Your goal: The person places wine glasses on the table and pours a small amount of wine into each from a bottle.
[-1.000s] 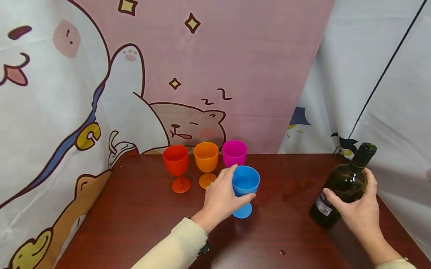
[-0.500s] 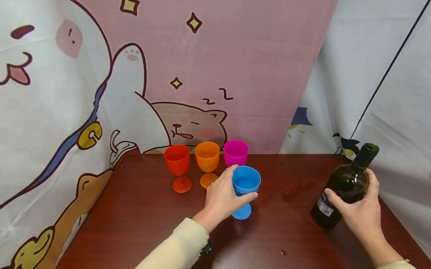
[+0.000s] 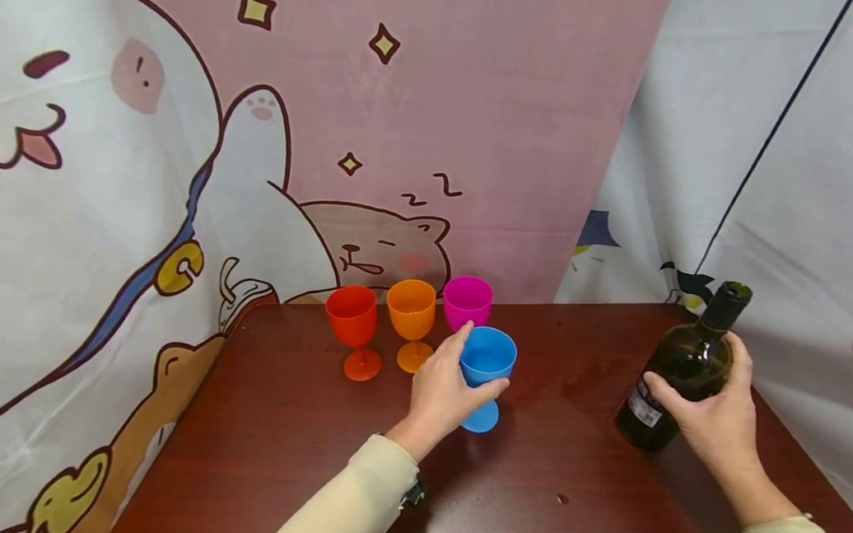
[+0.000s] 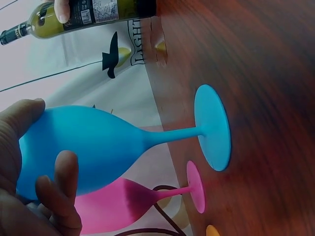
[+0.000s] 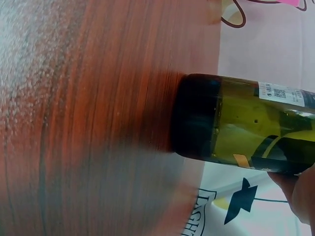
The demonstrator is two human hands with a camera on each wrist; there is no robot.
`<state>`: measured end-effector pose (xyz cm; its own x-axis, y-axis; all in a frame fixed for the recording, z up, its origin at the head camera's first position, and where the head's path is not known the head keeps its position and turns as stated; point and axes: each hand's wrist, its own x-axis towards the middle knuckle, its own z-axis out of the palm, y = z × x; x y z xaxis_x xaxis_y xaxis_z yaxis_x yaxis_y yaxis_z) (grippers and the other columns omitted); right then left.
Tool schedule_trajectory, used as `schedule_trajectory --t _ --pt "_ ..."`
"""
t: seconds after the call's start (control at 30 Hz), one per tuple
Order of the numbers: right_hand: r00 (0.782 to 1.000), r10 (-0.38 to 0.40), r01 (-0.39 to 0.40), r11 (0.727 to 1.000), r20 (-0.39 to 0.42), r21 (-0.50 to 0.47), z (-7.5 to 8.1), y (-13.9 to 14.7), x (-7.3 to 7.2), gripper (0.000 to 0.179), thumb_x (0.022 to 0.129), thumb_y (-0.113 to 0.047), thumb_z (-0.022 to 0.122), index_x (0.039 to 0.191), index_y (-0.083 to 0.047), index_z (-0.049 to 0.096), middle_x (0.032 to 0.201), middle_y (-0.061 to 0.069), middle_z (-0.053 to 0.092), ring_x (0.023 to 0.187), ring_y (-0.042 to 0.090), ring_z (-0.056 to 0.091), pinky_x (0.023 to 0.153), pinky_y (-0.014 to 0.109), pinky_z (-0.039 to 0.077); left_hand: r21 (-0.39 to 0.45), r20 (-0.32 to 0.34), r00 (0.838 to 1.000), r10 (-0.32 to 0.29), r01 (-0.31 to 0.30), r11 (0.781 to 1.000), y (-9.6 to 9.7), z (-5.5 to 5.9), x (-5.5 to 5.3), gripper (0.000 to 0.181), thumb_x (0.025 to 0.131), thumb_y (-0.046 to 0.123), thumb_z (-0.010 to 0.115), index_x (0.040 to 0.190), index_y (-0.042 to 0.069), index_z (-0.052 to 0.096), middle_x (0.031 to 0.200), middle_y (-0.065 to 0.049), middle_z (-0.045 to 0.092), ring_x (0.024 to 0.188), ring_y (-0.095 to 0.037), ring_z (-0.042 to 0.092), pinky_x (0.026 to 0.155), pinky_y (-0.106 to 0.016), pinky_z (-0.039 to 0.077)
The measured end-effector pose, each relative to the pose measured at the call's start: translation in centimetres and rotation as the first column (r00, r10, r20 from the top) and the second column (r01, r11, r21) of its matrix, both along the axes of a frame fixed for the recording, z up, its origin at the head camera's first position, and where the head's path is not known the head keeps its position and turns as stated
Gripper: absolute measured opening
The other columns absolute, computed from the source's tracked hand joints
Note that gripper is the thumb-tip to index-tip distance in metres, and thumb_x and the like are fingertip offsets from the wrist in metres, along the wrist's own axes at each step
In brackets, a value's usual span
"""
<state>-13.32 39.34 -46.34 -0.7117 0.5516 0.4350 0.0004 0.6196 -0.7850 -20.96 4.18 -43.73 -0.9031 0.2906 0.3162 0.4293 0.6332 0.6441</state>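
My left hand [image 3: 441, 395] holds a blue plastic goblet [image 3: 489, 355] by its bowl, thumb on the near side and fingers on the far side. In the left wrist view the goblet's stem and round foot [image 4: 212, 128] show in full, with the foot at the tabletop. At the right, my right hand [image 3: 720, 419] grips a dark green wine bottle [image 3: 675, 371] round its body. The bottle is uncorked and upright, and its label [image 3: 644, 407] is partly covered by the thumb. Its dark base [image 5: 197, 118] meets the table in the right wrist view.
Behind the blue goblet, a red goblet [image 3: 352, 317], an orange goblet [image 3: 411, 311] and a magenta goblet [image 3: 467, 298] stand in a row. The brown wooden table [image 3: 265, 445] ends at a cartoon-print cloth [image 3: 524, 141]. A small reddish speck [image 3: 562, 499] lies near the front.
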Motion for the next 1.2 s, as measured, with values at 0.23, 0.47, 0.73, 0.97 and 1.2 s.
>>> schedule_trajectory --t 0.23,0.47,0.73,0.97,1.2 --pt "1.000 0.006 -0.005 1.000 0.026 -0.013 0.3 0.1 0.2 0.113 0.079 -0.017 0.093 0.167 -0.038 0.025 0.152 0.007 0.046 0.128 0.007 0.048 0.109 0.018 0.033 -0.024 0.000 1.000 0.017 -0.017 1.000 0.2 0.2 -0.1 0.092 0.086 0.057 0.084 0.162 0.023 0.045 0.152 -0.003 0.064 0.128 -0.029 0.067 0.096 -0.053 0.061" --pt "0.997 -0.033 0.035 0.999 0.063 -0.027 0.6 0.1 0.3 0.111 0.080 -0.023 0.093 0.166 -0.045 0.026 0.156 0.008 0.046 0.137 0.026 0.048 0.107 0.015 0.032 -0.037 0.003 0.999 0.047 -0.046 0.998 0.5 0.0 -0.2 0.092 0.084 0.058 0.085 0.161 0.026 0.045 0.148 -0.002 0.066 0.125 -0.028 0.068 0.094 -0.052 0.061" --pt "0.999 -0.040 0.041 0.997 0.006 -0.066 0.8 -0.3 0.2 0.108 0.076 -0.017 0.095 0.161 -0.047 0.036 0.145 -0.013 0.049 0.121 -0.013 0.042 0.105 0.011 0.030 -0.062 -0.018 0.998 0.058 -0.059 0.996 0.5 -0.1 -0.1 0.091 0.086 0.059 0.083 0.162 0.026 0.044 0.151 0.000 0.064 0.126 -0.026 0.068 0.095 -0.052 0.061" --pt "0.999 0.053 -0.053 0.994 -0.006 0.092 3.0 -1.3 0.1 0.110 0.076 -0.018 0.096 0.165 -0.036 0.034 0.156 0.015 0.052 0.135 0.028 0.055 0.096 0.006 0.031 -0.064 -0.020 0.998 0.060 -0.062 0.996 0.5 -0.1 -0.1 0.092 0.086 0.060 0.083 0.161 0.025 0.045 0.151 0.001 0.065 0.125 -0.026 0.068 0.095 -0.052 0.061" --pt "0.983 0.183 -0.175 0.942 -0.002 0.286 6.6 -2.2 -0.5 0.115 0.069 -0.017 0.100 0.165 -0.029 0.037 0.132 0.031 0.064 0.102 0.060 0.064 0.072 0.017 0.040 -0.070 -0.027 0.997 0.067 -0.069 0.995 0.5 0.1 0.0 0.091 0.085 0.060 0.083 0.161 0.026 0.046 0.150 0.001 0.065 0.125 -0.025 0.069 0.094 -0.051 0.061"
